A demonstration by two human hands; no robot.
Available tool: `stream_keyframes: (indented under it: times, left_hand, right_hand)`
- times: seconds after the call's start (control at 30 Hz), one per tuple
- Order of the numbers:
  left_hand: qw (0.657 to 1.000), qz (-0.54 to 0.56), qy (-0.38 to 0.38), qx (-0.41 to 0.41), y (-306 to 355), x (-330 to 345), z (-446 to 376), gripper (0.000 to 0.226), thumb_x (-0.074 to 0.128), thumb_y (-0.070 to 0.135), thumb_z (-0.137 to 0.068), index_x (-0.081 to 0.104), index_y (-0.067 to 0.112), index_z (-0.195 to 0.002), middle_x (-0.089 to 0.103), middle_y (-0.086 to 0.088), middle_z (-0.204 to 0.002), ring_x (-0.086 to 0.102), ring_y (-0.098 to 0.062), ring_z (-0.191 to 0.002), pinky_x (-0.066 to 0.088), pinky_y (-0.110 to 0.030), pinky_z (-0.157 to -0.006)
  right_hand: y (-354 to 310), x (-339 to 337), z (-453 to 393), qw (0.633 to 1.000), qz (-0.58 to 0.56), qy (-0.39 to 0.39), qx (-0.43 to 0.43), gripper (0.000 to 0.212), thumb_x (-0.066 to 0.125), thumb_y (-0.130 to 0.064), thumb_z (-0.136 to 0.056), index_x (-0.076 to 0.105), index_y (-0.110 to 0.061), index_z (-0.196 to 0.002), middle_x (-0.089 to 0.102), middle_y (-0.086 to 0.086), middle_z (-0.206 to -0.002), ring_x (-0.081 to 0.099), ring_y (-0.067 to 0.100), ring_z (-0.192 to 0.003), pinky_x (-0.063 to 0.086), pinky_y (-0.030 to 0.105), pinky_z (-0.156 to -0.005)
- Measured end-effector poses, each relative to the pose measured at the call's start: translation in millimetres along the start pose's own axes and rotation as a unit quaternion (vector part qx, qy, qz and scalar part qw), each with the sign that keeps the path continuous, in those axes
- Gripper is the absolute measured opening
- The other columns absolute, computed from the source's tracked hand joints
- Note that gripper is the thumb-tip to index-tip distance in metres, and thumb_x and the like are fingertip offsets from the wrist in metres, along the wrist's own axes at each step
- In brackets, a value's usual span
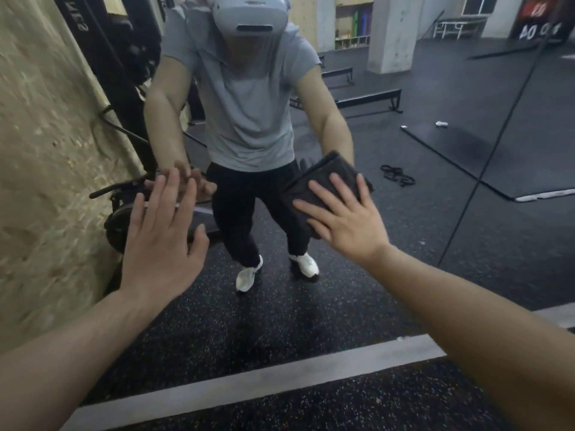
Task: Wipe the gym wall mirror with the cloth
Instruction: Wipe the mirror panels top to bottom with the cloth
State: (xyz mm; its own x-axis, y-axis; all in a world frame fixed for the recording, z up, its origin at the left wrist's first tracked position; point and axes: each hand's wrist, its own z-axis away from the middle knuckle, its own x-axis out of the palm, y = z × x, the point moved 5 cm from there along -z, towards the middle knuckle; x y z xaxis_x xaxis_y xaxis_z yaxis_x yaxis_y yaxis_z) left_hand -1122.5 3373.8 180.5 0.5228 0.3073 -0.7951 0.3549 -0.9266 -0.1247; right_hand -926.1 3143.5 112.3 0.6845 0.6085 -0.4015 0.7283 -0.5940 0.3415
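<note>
At the left edge stands a rough beige wall (40, 150), and the mirror (435, 213) begins right beside it, filling the rest of the view down to a pale strip (249, 381) along its bottom edge, where the speckled floor (342, 409) meets it.

The left hand (161, 241) is raised near the mirror's left edge, its grip open: fingers straight and slightly spread, holding nothing. The fingertips seem to reach the glass, since they nearly meet their reflection, but actual contact cannot be told for sure.

In the middle the glass reflects the person in a grey shirt, dark trousers and white shoes, with dark gym gear behind.

Further right, the right hand (345, 216) lies flat on a folded dark cloth (323, 178) and presses it against the mirror. Its fingers are spread and straight over the cloth, not curled round it, so this grip is open too. The cloth sits low on the mirror, right of its centre, with a dark vertical seam (485, 169) in the glass further to the right.

The step in hand looks like the wiping stroke itself, in the lower part of the glass. How much has been cleaned cannot be judged; no clear streaks or smears show.

The next move would call for steady palm pressure so the cloth slides with the hand instead of slipping out from under the flat fingers, and overlapping passes toward the seam or the bottom strip, the left hand serving as a brace.
</note>
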Motion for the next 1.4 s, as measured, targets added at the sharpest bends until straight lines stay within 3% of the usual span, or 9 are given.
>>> stream_keyframes:
  times: [0.2, 0.3, 0.4, 0.57, 0.7, 0.9, 1.1, 1.2, 1.4]
  left_hand:
    - [1.0, 0.014, 0.021, -0.001, 53.5, 31.1, 3.3, 0.074, 0.029, 0.04, -0.098, 0.01, 0.011, -0.164, -0.005, -0.009, -0.172, -0.013, -0.018, -0.158, -0.009, -0.035, -0.127]
    - [0.997, 0.021, 0.071, -0.001, 63.4, 39.8, 1.7, 0.072, 0.032, 0.037, -0.099, 0.016, 0.007, -0.162, 0.004, -0.017, -0.171, 0.001, -0.032, -0.158, 0.004, -0.046, -0.128]
    - [0.993, 0.016, 0.115, 0.018, 62.5, 45.2, 1.7, 0.07, 0.035, 0.033, -0.1, 0.019, 0.004, -0.161, 0.009, -0.021, -0.17, 0.006, -0.037, -0.158, 0.013, -0.053, -0.127]
    - [0.987, -0.021, 0.134, 0.082, 46.2, 49.9, 3.0, 0.068, 0.035, 0.029, -0.101, 0.014, 0.005, -0.161, 0.012, -0.02, -0.17, 0.008, -0.034, -0.158, 0.019, -0.053, -0.126]
    - [0.985, 0.018, 0.132, 0.11, 35.1, 50.5, 5.8, 0.07, 0.038, 0.028, -0.1, 0.016, 0.006, -0.162, 0.009, -0.013, -0.172, 0.005, -0.026, -0.159, 0.018, -0.051, -0.127]
    - [0.988, 0.062, 0.142, -0.004, -2.0, 57.7, 16.9, 0.071, 0.033, 0.031, -0.099, 0.013, 0.01, -0.164, 0.002, -0.012, -0.172, 0.0, -0.026, -0.159, 0.004, -0.052, -0.128]
    - [0.988, 0.018, 0.154, -0.019, 5.8, 62.1, 15.8, 0.068, 0.025, 0.039, -0.103, 0.016, 0.006, -0.162, 0.008, -0.017, -0.171, 0.007, -0.032, -0.159, 0.014, -0.059, -0.125]
    - [0.985, 0.061, 0.155, -0.041, 12.2, 59.2, 15.6, 0.068, 0.024, 0.04, -0.104, 0.016, 0.007, -0.163, 0.007, -0.015, -0.171, 0.005, -0.031, -0.159, 0.011, -0.058, -0.126]
    - [0.981, 0.047, 0.183, 0.054, 76.4, 49.7, 4.2, 0.066, 0.023, 0.038, -0.102, 0.008, 0.02, -0.164, 0.001, -0.007, -0.172, 0.0, -0.023, -0.159, 0.004, -0.055, -0.127]
  right_hand:
    - [117.0, -14.3, 77.3, 0.989, 0.007, -0.027, 0.147, 0.052, 0.045, -0.047, -0.108, 0.033, -0.037, -0.157, 0.032, 0.008, -0.165, 0.018, 0.04, -0.154, 0.01, 0.066, -0.124]
    - [142.7, -16.8, 97.3, 0.972, -0.013, -0.024, 0.234, 0.051, 0.041, -0.046, -0.108, 0.038, -0.031, -0.156, 0.028, 0.015, -0.167, 0.016, 0.045, -0.153, 0.014, 0.069, -0.122]
    - [131.3, -10.8, 92.2, 0.952, -0.029, -0.001, 0.306, 0.053, 0.04, -0.04, -0.108, 0.033, -0.028, -0.16, 0.021, 0.02, -0.168, 0.013, 0.05, -0.153, 0.011, 0.07, -0.121]
    - [71.6, 0.7, 41.9, 0.882, -0.036, 0.098, 0.461, 0.055, 0.031, -0.033, -0.107, 0.033, -0.017, -0.16, 0.025, 0.026, -0.165, 0.018, 0.055, -0.151, 0.011, 0.075, -0.118]
    - [11.1, 8.4, -0.5, 0.915, -0.024, 0.091, 0.393, 0.055, 0.036, -0.033, -0.106, 0.033, -0.021, -0.16, 0.029, 0.023, -0.164, 0.022, 0.054, -0.15, 0.014, 0.078, -0.115]
    - [-92.4, 16.2, -57.6, 0.993, -0.06, -0.002, 0.105, 0.06, 0.044, -0.04, -0.103, 0.028, -0.037, -0.161, 0.015, 0.006, -0.171, 0.001, 0.04, -0.156, -0.01, 0.074, -0.118]
    - [-85.0, 12.7, -53.9, 0.999, -0.032, 0.018, -0.038, 0.051, 0.05, -0.039, -0.105, 0.043, -0.04, -0.155, 0.034, -0.002, -0.166, 0.023, 0.033, -0.156, 0.005, 0.065, -0.124]
    - [-47.0, 6.7, -35.8, 0.999, -0.012, 0.012, -0.049, 0.048, 0.049, -0.041, -0.105, 0.045, -0.042, -0.153, 0.035, -0.003, -0.165, 0.024, 0.031, -0.156, 0.01, 0.062, -0.125]
    - [55.7, -8.0, 14.3, 0.997, 0.047, -0.002, 0.065, 0.051, 0.042, -0.043, -0.106, 0.037, -0.04, -0.157, 0.029, 0.003, -0.168, 0.017, 0.038, -0.157, 0.01, 0.067, -0.123]
